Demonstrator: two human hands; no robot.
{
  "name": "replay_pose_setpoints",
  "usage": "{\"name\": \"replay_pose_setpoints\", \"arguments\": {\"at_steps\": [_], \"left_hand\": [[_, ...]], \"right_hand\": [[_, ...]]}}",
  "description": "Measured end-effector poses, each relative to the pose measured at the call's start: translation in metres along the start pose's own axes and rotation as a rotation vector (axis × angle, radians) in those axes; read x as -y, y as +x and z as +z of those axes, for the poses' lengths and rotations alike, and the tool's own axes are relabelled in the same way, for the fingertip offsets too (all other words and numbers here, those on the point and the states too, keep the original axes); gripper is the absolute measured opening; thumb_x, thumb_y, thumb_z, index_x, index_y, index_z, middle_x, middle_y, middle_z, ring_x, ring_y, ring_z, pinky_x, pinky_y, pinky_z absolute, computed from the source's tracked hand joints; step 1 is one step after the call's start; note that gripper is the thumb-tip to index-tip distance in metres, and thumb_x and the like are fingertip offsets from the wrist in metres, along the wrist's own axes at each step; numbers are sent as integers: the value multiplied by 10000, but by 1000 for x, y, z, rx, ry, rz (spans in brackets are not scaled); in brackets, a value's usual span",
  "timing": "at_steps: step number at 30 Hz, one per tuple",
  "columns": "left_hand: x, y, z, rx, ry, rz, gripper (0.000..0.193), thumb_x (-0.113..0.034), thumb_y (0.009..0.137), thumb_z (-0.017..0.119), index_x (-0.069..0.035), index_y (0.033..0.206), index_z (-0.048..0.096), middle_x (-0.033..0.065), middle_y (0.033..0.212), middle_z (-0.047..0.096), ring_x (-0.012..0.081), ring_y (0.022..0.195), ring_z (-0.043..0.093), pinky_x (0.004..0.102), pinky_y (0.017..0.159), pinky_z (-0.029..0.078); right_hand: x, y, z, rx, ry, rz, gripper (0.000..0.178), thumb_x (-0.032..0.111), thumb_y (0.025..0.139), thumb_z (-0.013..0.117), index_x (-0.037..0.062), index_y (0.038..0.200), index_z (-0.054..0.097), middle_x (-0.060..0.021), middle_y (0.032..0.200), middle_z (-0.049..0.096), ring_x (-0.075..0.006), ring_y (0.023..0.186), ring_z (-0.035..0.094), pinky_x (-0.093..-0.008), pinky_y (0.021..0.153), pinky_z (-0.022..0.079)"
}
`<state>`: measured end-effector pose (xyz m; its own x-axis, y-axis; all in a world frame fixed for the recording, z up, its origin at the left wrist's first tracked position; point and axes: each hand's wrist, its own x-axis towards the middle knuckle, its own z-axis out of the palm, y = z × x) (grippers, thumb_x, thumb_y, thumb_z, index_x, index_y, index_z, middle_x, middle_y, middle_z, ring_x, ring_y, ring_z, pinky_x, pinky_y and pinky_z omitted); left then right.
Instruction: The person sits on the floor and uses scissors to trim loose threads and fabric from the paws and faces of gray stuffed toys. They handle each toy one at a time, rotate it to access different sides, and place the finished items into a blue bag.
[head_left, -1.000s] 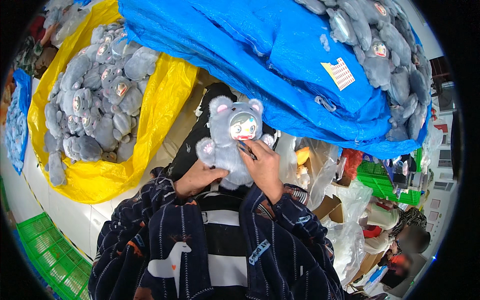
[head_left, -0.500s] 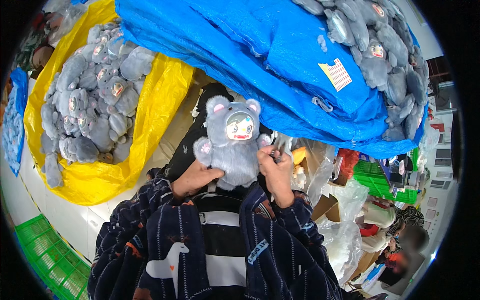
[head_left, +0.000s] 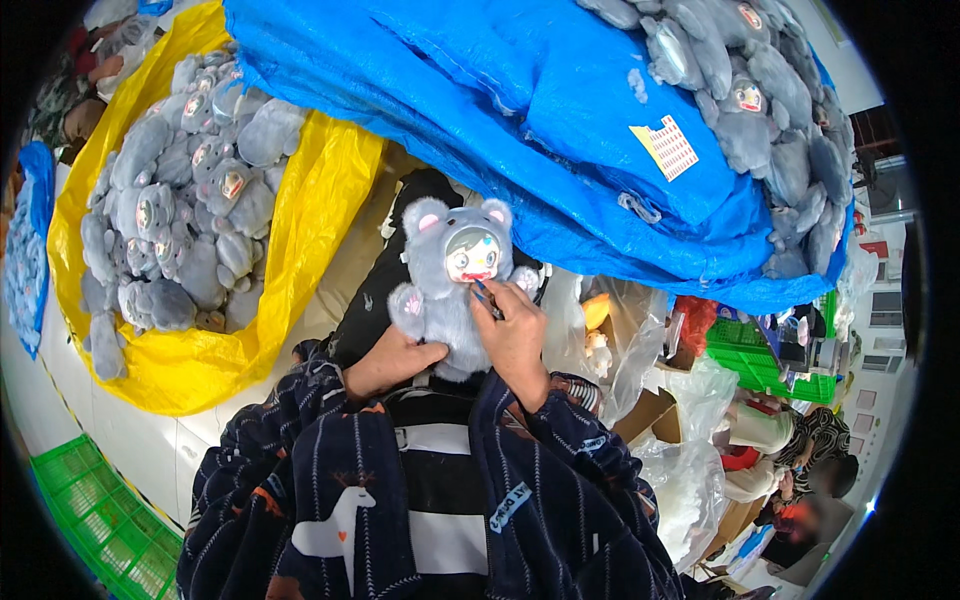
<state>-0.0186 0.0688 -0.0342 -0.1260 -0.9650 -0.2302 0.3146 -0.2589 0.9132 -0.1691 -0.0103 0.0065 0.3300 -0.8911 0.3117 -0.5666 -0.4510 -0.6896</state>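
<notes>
Far left: a small blue bag (head_left: 22,262) with light-blue contents. Below it, at the lower left, a green crate (head_left: 105,510) stands on the floor (head_left: 140,425). Next, a yellow bag (head_left: 190,385) lies wide open around a heap of grey toys (head_left: 180,215), several with a printed face showing.

Centre left: left hand (head_left: 400,358) grips the plush (head_left: 452,325) at its lower left side, thumb across the belly, fingers mostly out of sight behind it.

Centre: the plush, a grey bear with pink inner ears and a printed face, is held face up between both hands, in front of the navy jacket (head_left: 390,480).

Right of it: right hand (head_left: 517,332) lies over the plush's right side, fingers bent and drawn together, tips at the mouth of the printed face. A thin dark item seems to show at the fingertips; too small to tell what it is or whether it is pinched.

Above and to the right: a large blue sack (head_left: 430,75) bears a printed card (head_left: 665,148) and holds more grey toys (head_left: 785,85) at its right end. Below it: a cardboard box (head_left: 655,418), a clear bag (head_left: 690,490) with white contents, a second green crate (head_left: 735,350). Far right: a co-worker (head_left: 765,430), partly cut off by the rim
</notes>
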Motion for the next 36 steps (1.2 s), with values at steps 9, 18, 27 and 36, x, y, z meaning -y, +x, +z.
{"name": "replay_pose_setpoints", "arguments": {"at_steps": [9,18,27,36], "left_hand": [[1,4,-3,25,24,86,480,-26,748,610,-20,1212,487,32,1080,572,147,993,545,297,850,440],[-9,0,-10,77,-108,-273,443,-71,795,597,-31,1221,482,18,1027,575,111,900,544,266,756,451],[-21,0,-6,37,-170,-306,443,-110,800,598,-33,1221,482,-9,924,574,61,733,503,209,602,396],[-31,-1,-3,21,-180,-338,418,-141,803,608,-40,1196,506,-4,897,580,61,700,512,200,576,400]], "right_hand": [[-1,0,11,-77,190,194,80,41,714,655,-15,736,602,-95,644,583,-162,540,561,-286,507,447],[5,-8,-31,140,269,135,203,93,735,717,-10,880,620,-58,731,591,-113,614,537,-254,554,441],[-7,-5,-37,96,-304,-218,309,164,771,695,44,1043,610,-88,789,577,-251,672,592,-343,577,487],[-6,-2,-36,83,-345,-269,287,143,743,710,61,1006,628,-58,752,567,-226,659,582,-337,563,479]]}}
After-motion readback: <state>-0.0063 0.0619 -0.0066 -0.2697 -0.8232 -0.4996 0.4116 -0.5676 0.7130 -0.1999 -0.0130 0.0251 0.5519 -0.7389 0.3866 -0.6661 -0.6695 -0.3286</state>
